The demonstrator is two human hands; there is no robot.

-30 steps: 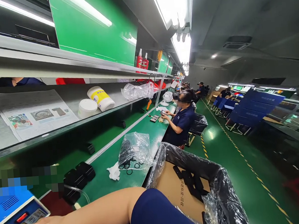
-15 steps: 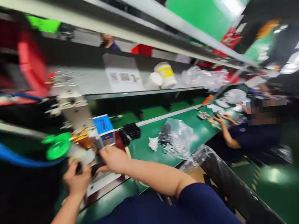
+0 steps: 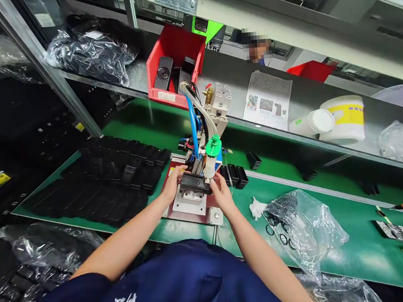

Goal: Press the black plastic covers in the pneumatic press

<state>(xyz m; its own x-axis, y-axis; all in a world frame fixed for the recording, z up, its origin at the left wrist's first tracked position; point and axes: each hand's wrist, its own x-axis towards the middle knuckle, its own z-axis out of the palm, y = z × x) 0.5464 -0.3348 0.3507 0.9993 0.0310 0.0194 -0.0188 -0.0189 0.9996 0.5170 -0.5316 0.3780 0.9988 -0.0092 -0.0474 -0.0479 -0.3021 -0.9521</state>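
Observation:
A black rectangular housing (image 3: 194,183) is held level between both hands at a small bench machine (image 3: 188,208) with a metal base plate. My left hand (image 3: 174,183) closes on its left end, fingers at the far edge. My right hand (image 3: 221,191) grips the right end, beside a syringe (image 3: 209,166) with a green cap (image 3: 213,146). The syringe tip hangs close to the housing's right end; whether they touch cannot be made out. Blue tubing (image 3: 193,123) rises behind the housing.
Rows of black housings (image 3: 95,182) lie left; several more (image 3: 236,176) stand right of the machine. A plastic bag (image 3: 308,226) with black rings lies right. The shelf above carries a red bin (image 3: 176,50), white cups (image 3: 313,122) and a printed sheet (image 3: 269,99).
The view has swung left and now faces the machine squarely. The black housing now shows clearly between both hands. The co-worker on the right has left the view.

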